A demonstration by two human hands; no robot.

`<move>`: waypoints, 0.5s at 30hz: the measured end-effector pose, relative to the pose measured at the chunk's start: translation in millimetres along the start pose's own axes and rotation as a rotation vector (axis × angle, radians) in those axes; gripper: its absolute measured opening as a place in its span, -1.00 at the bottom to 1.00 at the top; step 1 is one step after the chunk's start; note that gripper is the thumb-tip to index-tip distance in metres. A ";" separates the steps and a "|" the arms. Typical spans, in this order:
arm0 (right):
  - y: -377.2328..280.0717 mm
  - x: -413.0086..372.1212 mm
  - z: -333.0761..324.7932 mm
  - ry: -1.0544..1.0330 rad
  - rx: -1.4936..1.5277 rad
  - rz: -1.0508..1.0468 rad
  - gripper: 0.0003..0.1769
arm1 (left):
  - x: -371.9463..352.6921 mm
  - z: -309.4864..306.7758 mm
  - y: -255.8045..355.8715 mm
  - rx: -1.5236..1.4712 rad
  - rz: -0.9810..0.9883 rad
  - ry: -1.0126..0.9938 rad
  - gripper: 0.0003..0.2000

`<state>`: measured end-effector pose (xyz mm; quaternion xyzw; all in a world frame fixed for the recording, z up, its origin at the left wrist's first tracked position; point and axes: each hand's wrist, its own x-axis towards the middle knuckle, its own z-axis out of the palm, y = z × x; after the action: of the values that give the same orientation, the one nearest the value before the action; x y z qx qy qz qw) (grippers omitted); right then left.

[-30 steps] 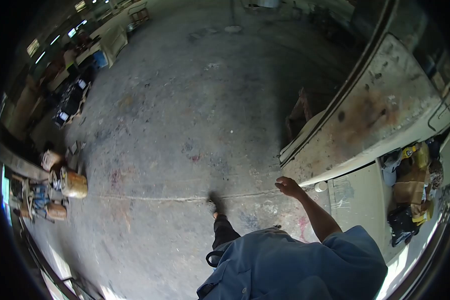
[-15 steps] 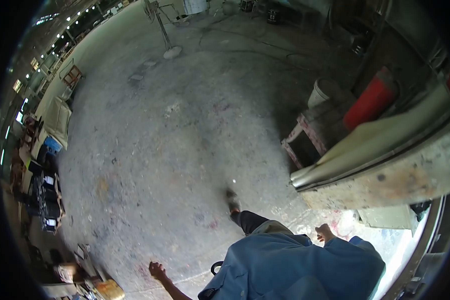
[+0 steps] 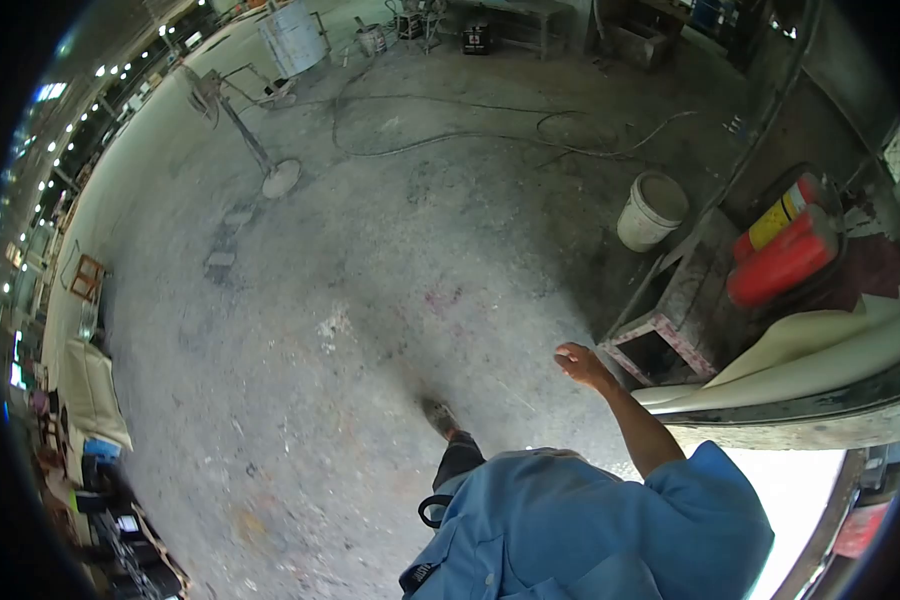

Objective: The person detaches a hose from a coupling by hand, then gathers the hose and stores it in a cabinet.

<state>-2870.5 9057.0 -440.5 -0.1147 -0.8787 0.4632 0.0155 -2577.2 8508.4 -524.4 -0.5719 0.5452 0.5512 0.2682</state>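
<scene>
My right hand [image 3: 578,363] swings forward over the concrete floor [image 3: 370,330], its fingers loosely curled together with nothing visible in them. Closest to it is a low, paint-spattered bench-like stand [image 3: 670,345], just to its right; the hand looks apart from it. My left hand is outside the picture. Below, one shoe [image 3: 440,418] shows ahead of my blue shirt [image 3: 570,530].
A white bucket [image 3: 652,212] stands beyond the stand. Red cylinders [image 3: 785,258] and cream cloth [image 3: 820,345] lie at right. A hose [image 3: 450,140] crosses the floor ahead. A pedestal fan [image 3: 245,140] stands farther left, and black boxes [image 3: 130,555] sit lower left.
The view has moved forward, bringing the bucket, stand and fan closer. My right hand has swung forward, my left hand has left the picture, and the other foot now shows in front.
</scene>
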 end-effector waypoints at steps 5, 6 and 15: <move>31.1 -5.3 20.7 -0.086 0.015 0.666 -0.73 | 88.1 -39.4 274.9 -0.093 0.095 0.097 -0.70; 21.3 -19.1 20.9 -0.047 0.200 0.887 -0.71 | 104.4 -37.7 338.7 -0.104 0.139 0.115 -0.69; -18.2 124.9 47.3 0.297 0.243 1.502 -0.61 | 164.1 161.4 798.3 0.303 0.746 0.037 -0.57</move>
<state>-3001.8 9035.7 -462.5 -0.7383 -0.4968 0.4223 -0.1726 -3398.6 8392.2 -481.1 -0.2989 0.7951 0.5137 0.1210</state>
